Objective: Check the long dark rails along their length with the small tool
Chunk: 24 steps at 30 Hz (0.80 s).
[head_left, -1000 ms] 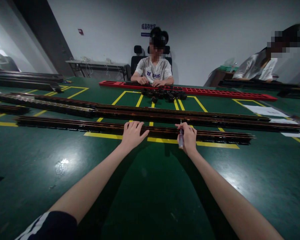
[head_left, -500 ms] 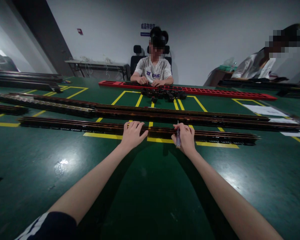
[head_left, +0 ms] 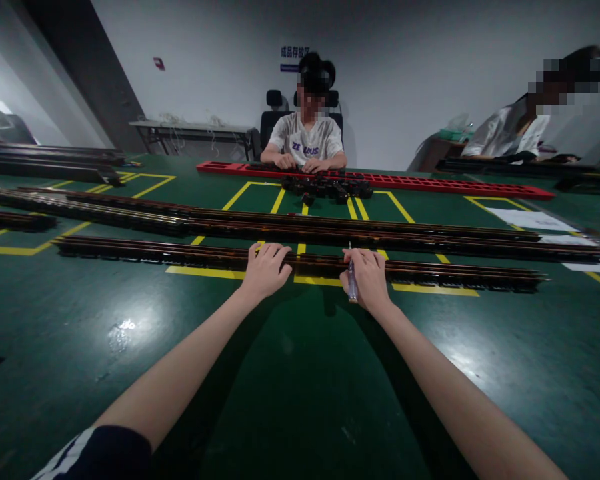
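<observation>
Head view: left grip [head_left: 266, 270] lies open on rail [head_left: 130, 252], right grip [head_left: 365, 277] clasps screwdriver [head_left: 351, 285]; sign [head_left: 295, 52] reads 成品存放区.

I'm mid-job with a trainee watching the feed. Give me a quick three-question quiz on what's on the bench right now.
1. True or false: the left hand rests on the nearest dark rail.
2. Which hand holds the slim tool? A. the left hand. B. the right hand. C. neither.
3. Fill in: the long tray in front of the seated person opposite is coloured ____.
Key: 1 true; 2 B; 3 red.
</observation>
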Tool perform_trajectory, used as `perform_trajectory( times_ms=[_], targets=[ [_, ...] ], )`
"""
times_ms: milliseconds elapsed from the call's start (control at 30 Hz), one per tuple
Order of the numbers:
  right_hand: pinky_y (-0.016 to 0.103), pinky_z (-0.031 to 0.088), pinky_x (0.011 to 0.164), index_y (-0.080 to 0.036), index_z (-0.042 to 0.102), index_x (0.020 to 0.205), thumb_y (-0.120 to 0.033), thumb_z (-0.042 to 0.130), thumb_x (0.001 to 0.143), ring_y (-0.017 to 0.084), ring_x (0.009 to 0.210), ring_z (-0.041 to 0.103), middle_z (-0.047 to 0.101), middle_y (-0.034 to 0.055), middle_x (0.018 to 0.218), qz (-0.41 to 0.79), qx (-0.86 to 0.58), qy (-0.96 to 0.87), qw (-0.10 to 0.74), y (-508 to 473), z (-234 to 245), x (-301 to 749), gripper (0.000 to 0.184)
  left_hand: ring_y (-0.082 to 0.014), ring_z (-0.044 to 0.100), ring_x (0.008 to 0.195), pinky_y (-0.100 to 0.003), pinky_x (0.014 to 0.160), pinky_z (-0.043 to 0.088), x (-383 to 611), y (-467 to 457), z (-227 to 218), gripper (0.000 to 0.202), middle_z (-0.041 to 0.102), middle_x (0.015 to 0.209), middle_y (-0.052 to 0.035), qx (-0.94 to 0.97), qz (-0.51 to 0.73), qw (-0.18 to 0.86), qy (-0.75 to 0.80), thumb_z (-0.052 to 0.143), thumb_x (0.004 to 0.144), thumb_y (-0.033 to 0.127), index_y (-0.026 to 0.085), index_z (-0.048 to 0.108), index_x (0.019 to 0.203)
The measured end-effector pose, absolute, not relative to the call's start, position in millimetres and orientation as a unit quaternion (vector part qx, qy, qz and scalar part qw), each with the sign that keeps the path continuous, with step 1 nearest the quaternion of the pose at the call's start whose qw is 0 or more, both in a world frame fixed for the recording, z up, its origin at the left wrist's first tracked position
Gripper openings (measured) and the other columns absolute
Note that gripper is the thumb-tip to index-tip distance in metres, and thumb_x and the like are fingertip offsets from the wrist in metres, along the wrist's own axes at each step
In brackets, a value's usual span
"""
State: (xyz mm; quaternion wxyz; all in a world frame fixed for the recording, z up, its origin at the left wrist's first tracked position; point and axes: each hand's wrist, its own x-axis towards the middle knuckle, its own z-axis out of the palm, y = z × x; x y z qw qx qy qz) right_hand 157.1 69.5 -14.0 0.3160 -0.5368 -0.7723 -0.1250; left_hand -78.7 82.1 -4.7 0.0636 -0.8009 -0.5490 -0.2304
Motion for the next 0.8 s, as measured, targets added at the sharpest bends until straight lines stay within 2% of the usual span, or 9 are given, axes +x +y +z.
perform_trajectory(
  times_ms=[167, 333, 467, 700, 800],
  targets=[
    [0.040, 0.031, 0.092, -0.022, 0.049, 0.088, -0.018, 0.052, 0.073, 0.024, 0.099, 0.055, 0.068, 0.0059, 0.096, -0.112, -0.582, -0.741, 0.316, 75, -18, 157, 0.017, -0.0248, 0.053, 0.113, -0.049, 0.105, 0.028, -79, 83, -6, 0.038, 0.063, 0.117, -0.0103, -0.800, -0.228, 0.064, -0.550, 0.035, 0.086, 0.021, 0.018, 0.057, 0.117],
    [0.039, 0.029, 0.092, -0.024, 0.047, 0.084, -0.012, 0.047, 0.074, 0.022, 0.100, 0.054, 0.068, 0.0028, 0.092, -0.097, -0.588, -0.733, 0.327, 78, -21, 153, 0.016, -0.0252, 0.052, 0.115, -0.050, 0.105, 0.027, -80, 83, -8, 0.041, 0.063, 0.116, -0.0103, -0.794, -0.228, 0.076, -0.559, 0.035, 0.083, 0.013, 0.019, 0.058, 0.116],
    [0.039, 0.030, 0.089, -0.024, 0.047, 0.085, -0.008, 0.041, 0.074, 0.023, 0.099, 0.054, 0.068, 0.0040, 0.094, -0.097, -0.613, -0.713, 0.326, 75, -18, 157, 0.020, -0.0249, 0.053, 0.115, -0.051, 0.105, 0.027, -81, 83, -8, 0.041, 0.063, 0.116, -0.0103, -0.789, -0.235, 0.073, -0.564, 0.035, 0.082, 0.011, 0.019, 0.058, 0.115],
    [0.037, 0.029, 0.093, -0.024, 0.044, 0.085, -0.010, 0.047, 0.063, 0.022, 0.100, 0.054, 0.069, 0.0026, 0.101, -0.091, -0.593, -0.722, 0.345, 75, -18, 162, 0.026, -0.0254, 0.052, 0.115, -0.052, 0.106, 0.026, -81, 83, -7, 0.040, 0.063, 0.116, -0.0111, -0.788, -0.232, 0.070, -0.567, 0.036, 0.082, 0.010, 0.017, 0.058, 0.115],
    [0.039, 0.028, 0.095, -0.023, 0.044, 0.086, -0.015, 0.051, 0.066, 0.023, 0.100, 0.055, 0.068, 0.0044, 0.103, -0.101, -0.562, -0.746, 0.342, 74, -17, 158, 0.023, -0.0257, 0.052, 0.114, -0.052, 0.106, 0.026, -81, 83, -7, 0.040, 0.063, 0.115, -0.0114, -0.784, -0.232, 0.073, -0.571, 0.035, 0.082, 0.009, 0.017, 0.059, 0.114]
  ],
)
